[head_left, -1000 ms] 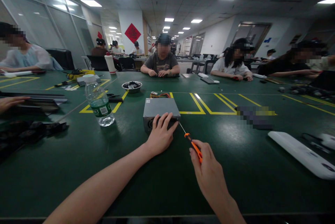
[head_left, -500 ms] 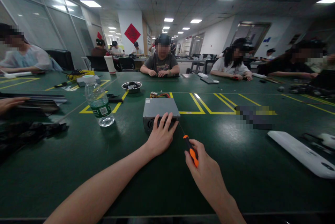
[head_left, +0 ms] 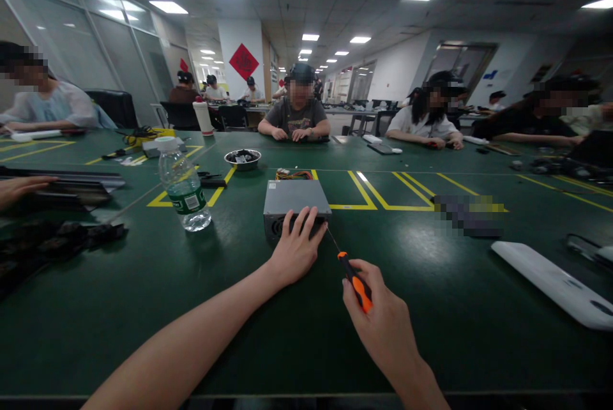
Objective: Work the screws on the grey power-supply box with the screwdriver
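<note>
A grey metal computer power supply (head_left: 297, 196) sits on the green table in front of me, its fan grille partly showing on the near side. My left hand (head_left: 297, 247) lies against that near side with fingers spread over the upper edge. In my right hand (head_left: 380, 304) is a screwdriver (head_left: 355, 282) with an orange and black handle, gripped between thumb and fingers. Its thin shaft points up and left to the near right corner of the power supply, close to my left fingertips. Whether the tip sits in a screw is too small to tell.
Left of the power supply stands a water bottle (head_left: 188, 196); behind it is a metal bowl (head_left: 242, 159) of small dark parts. Colourful cables (head_left: 293, 175) lie at its back. A long white object (head_left: 550, 282) rests at right. Several people sit around the table.
My right hand and the screwdriver handle have shifted slightly right and down, while the tip stays by the same corner. My left hand keeps its place on the power supply.
</note>
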`<move>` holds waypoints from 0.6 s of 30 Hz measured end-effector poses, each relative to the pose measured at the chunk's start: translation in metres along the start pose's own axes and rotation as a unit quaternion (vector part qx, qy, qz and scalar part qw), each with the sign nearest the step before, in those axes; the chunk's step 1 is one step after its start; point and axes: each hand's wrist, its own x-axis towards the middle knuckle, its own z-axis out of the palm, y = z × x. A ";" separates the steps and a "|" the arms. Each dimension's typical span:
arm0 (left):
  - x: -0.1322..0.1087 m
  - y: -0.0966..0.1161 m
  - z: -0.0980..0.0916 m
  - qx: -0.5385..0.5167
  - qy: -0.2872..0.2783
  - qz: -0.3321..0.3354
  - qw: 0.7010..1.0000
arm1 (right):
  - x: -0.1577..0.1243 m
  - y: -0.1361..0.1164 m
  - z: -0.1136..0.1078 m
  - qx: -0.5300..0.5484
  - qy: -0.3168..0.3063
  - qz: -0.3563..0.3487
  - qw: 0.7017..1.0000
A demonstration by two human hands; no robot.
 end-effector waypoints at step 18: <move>0.000 -0.026 0.004 -0.074 0.059 -0.074 0.993 | 0.039 -0.005 -0.022 -0.133 -0.056 -0.350 0.926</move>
